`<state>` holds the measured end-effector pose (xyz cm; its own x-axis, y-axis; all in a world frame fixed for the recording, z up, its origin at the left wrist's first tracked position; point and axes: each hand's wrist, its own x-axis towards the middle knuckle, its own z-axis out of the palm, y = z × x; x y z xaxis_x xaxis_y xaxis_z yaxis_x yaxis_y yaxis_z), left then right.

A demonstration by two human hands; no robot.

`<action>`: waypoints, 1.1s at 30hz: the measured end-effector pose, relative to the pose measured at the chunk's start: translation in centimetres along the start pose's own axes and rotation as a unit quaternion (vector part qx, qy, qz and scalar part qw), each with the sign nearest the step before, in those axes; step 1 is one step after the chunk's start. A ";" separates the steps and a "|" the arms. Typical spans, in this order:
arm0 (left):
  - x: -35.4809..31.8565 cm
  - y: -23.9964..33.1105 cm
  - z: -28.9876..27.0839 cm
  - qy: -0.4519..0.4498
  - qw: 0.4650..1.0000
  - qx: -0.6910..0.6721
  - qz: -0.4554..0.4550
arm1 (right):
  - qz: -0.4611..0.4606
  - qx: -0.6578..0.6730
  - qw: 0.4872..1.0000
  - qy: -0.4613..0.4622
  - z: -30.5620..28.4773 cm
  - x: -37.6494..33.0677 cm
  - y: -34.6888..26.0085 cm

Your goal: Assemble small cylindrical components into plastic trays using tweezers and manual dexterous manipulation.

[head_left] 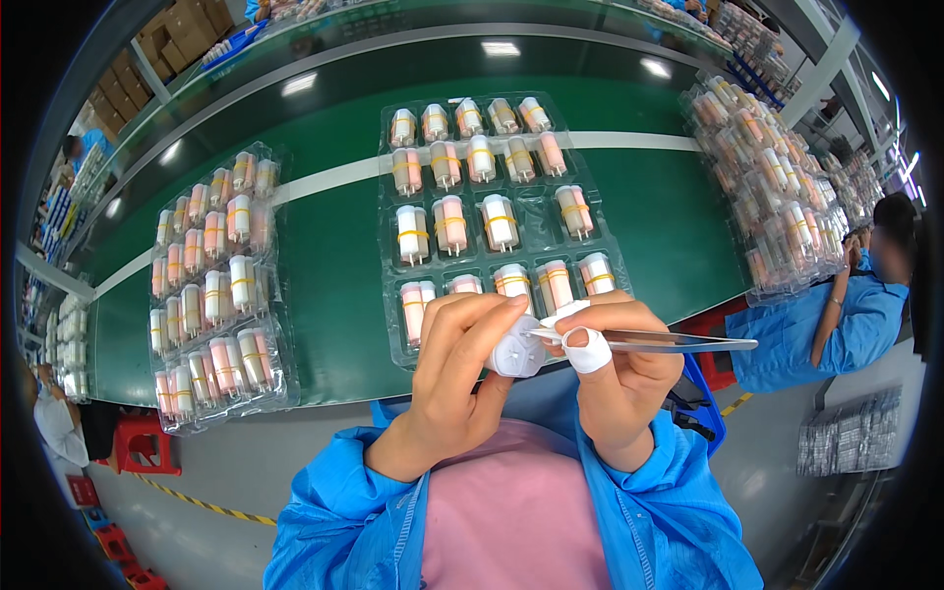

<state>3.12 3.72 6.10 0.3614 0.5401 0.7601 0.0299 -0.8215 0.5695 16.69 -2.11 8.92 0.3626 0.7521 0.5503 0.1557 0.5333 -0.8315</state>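
Both hands working at chest height: left hand (454,369) pinching small white plastic cylinder (516,352), right hand (621,362) gripping thin steel tweezers (657,342) against it. Probably light, rigid, slippery; gripping its sides.

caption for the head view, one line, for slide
Left hand holds a small white part, right hand applies metal tweezers, above a clear tray of banded cartridges.

Around the center tray (492,211) I've got bare green belt (334,246) both sides, wide enough for a hand. Left tray (211,285) & right stack (767,187) box it in tho.
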 end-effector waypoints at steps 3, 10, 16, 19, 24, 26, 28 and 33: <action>0.0 0.0 0.0 0.002 1.000 0.010 0.003 | -0.004 -0.002 1.000 0.003 0.1 0.0 0.1; 0.2 -0.1 -0.1 0.010 0.998 0.054 0.024 | -0.084 -0.128 0.987 -0.055 0.0 0.7 -0.4; 0.3 0.1 -0.2 0.002 1.000 0.023 0.011 | -0.066 -0.053 0.996 -0.026 0.0 0.3 0.1; 0.4 0.2 -0.2 0.007 0.999 0.030 0.017 | -0.076 -0.053 0.995 -0.032 0.0 0.4 0.0; 0.4 0.0 -0.2 -0.002 0.998 0.052 0.026 | -0.088 -0.096 0.990 -0.050 -0.1 0.9 0.0; 0.4 -0.1 -0.1 -0.005 0.997 0.069 0.034 | -0.089 -0.119 0.987 -0.060 -0.1 1.2 -0.1; 0.4 -0.4 -0.2 -0.005 0.995 0.089 0.045 | -0.087 -0.135 0.984 -0.073 -0.1 1.6 -0.3; 0.1 -0.8 -0.3 -0.014 0.992 0.112 0.059 | -0.077 -0.146 0.982 -0.098 -0.1 1.9 -0.5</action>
<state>2.86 4.48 5.84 0.4011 0.4344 0.8065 0.1910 -0.9007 0.3901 17.45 -0.96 10.39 0.1358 0.7469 0.6509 0.4613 0.5338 -0.7088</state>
